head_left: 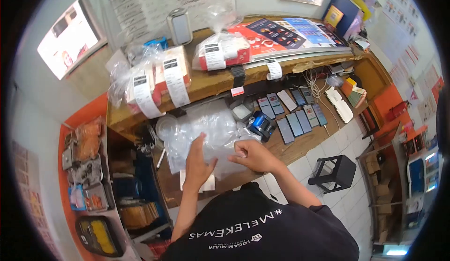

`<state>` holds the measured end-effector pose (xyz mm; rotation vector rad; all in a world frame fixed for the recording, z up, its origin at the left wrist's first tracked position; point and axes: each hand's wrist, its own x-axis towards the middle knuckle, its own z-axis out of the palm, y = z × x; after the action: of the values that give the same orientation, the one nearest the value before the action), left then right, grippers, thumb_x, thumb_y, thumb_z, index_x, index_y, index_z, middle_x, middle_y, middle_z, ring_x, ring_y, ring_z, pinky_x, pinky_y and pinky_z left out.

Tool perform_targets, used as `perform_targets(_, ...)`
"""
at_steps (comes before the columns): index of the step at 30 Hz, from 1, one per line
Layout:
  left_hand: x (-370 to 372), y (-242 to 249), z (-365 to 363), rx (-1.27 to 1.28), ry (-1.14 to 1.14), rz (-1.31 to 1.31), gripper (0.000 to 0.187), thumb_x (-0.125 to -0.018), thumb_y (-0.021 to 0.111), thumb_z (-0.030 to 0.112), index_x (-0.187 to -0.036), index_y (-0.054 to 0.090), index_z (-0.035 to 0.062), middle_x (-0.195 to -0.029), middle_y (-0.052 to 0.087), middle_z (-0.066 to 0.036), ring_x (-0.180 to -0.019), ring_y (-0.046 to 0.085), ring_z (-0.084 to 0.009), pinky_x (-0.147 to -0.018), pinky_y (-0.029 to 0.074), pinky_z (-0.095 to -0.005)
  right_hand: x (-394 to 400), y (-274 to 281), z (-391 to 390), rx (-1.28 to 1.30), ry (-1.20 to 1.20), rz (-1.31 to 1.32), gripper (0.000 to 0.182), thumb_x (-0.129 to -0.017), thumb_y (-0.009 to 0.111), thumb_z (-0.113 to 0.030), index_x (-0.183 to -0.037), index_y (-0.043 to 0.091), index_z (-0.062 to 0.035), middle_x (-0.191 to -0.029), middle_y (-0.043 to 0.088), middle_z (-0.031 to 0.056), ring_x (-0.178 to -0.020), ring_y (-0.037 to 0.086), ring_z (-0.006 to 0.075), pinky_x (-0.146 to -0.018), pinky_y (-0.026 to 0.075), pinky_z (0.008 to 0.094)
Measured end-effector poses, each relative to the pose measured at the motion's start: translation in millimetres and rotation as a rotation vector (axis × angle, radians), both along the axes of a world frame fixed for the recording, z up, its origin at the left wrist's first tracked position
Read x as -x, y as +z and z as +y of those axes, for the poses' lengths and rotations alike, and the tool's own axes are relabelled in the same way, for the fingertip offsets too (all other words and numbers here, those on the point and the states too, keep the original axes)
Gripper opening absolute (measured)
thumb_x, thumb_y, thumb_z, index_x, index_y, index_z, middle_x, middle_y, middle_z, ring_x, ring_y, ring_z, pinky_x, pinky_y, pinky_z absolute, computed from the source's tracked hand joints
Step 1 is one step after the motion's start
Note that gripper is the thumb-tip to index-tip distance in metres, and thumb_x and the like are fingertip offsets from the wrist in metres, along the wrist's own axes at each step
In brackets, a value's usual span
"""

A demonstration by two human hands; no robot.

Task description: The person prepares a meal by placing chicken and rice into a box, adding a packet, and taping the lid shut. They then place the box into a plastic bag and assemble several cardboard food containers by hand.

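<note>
My left hand (199, 163) is over the near part of the desk, its fingers stretched out and apart, with nothing visible in it. To its right, my right hand (253, 155) is closed, its fingers curled round the edge of a clear plastic bag (225, 160). Clear plastic packaging with round lids or cups (206, 125) lies just beyond both hands. A white card or paper (185, 180) lies on the desk under my left wrist. The blue and black device (262, 125) stands beyond my right hand.
Several phones (293, 123) lie in rows on the desk at the right. On the shelf above (201, 90) are bagged boxes (176, 68) with receipts, and printed menus (281, 33). A black stool (335, 173) stands on the tiled floor. Tangled cables (314, 85) lie behind the phones.
</note>
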<state>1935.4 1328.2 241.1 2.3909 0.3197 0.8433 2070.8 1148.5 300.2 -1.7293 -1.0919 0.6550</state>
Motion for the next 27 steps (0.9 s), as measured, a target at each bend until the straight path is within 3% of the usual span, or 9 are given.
perform_targets(4,-8,-14,13,0.2,0.036,0.072,0.061,-0.089,0.06,0.002,-0.147,0.042,0.0047,-0.092,0.064,-0.014,-0.082,0.065,-0.0251,-0.074,0.052,-0.0342,3,3,24,-0.194,-0.375,-0.57,0.022,-0.077,0.074,-0.004,-0.076,0.053,-0.003,-0.081,0.048,0.0092,-0.077,0.049,0.0217,-0.067,0.042,0.0347)
perform_targets(5,-5,-8,13,0.276,0.092,0.041,0.047,-0.091,0.053,0.001,-0.138,0.05,0.0025,-0.083,0.063,-0.011,-0.074,0.064,-0.0198,-0.068,0.051,-0.0309,11,19,27,-0.175,-0.408,-0.674,0.02,-0.074,0.072,0.001,-0.09,0.06,-0.0027,-0.093,0.052,0.0114,-0.091,0.053,0.0307,-0.075,0.045,0.0372)
perform_targets(9,17,-11,24,0.644,0.021,0.08,0.035,-0.089,0.049,-0.004,-0.123,0.051,-0.0019,-0.088,0.064,-0.014,-0.059,0.064,-0.0176,-0.056,0.051,-0.032,56,15,38,-0.371,-0.233,-0.619,0.021,-0.075,0.073,0.0,-0.094,0.063,-0.0033,-0.094,0.056,0.0137,-0.082,0.06,0.0345,-0.068,0.049,0.0407)
perform_targets(12,36,25,14,0.691,0.128,0.046,0.037,-0.09,0.047,-0.003,-0.127,0.051,-0.0009,-0.087,0.065,-0.013,-0.058,0.064,-0.0158,-0.055,0.05,-0.0294,77,-21,60,-0.146,-0.088,-0.319,0.019,-0.079,0.07,-0.003,-0.098,0.068,-0.0028,-0.103,0.062,0.0179,-0.086,0.066,0.0333,-0.064,0.05,0.0425)
perform_targets(15,66,65,-3,0.991,0.056,0.0,0.038,-0.091,0.047,-0.004,-0.129,0.05,0.0002,-0.086,0.065,-0.011,-0.056,0.063,-0.0145,-0.052,0.049,-0.0269,40,-132,89,0.383,0.224,-0.161,0.03,-0.085,0.067,-0.021,-0.108,0.068,-0.0016,-0.12,0.064,0.0193,-0.105,0.064,0.0357,-0.082,0.051,0.0494)
perform_targets(18,105,90,-20,1.042,-0.01,0.077,0.032,-0.088,0.047,-0.009,-0.117,0.058,-0.0014,-0.086,0.062,-0.011,-0.067,0.06,-0.0112,-0.05,0.047,-0.0254,25,-199,86,0.827,0.316,-0.394,0.049,-0.088,0.064,-0.038,-0.124,0.064,-0.0042,-0.131,0.06,0.021,-0.117,0.06,0.0374,-0.097,0.048,0.0497)
perform_targets(22,133,49,7,0.323,-0.054,0.316,0.027,-0.088,0.057,-0.002,-0.114,0.063,-0.0016,-0.094,0.063,-0.018,-0.073,0.068,-0.0261,-0.064,0.053,-0.0344,34,-157,81,0.929,0.439,-0.338,0.056,-0.088,0.063,-0.042,-0.129,0.059,-0.0041,-0.126,0.063,0.0212,-0.114,0.062,0.0388,-0.097,0.048,0.0499)
perform_targets(25,130,-11,6,0.101,0.356,0.474,0.031,-0.085,0.068,0.01,-0.114,0.065,-0.0001,-0.107,0.06,-0.025,-0.091,0.067,-0.0381,-0.077,0.054,-0.0446,48,-140,78,0.885,0.44,-0.405,0.058,-0.088,0.065,-0.042,-0.128,0.059,-0.0004,-0.122,0.065,0.0227,-0.113,0.062,0.0398,-0.097,0.048,0.0496)
perform_targets(27,126,-73,18,0.136,0.695,0.745,0.055,-0.079,0.075,0.018,-0.13,0.058,0.004,-0.121,0.052,-0.029,-0.096,0.064,-0.046,-0.083,0.053,-0.051,52,-141,78,0.862,0.515,-0.349,0.049,-0.089,0.066,-0.035,-0.116,0.063,0.0051,-0.113,0.066,0.0275,-0.109,0.063,0.0419,-0.094,0.049,0.0498)
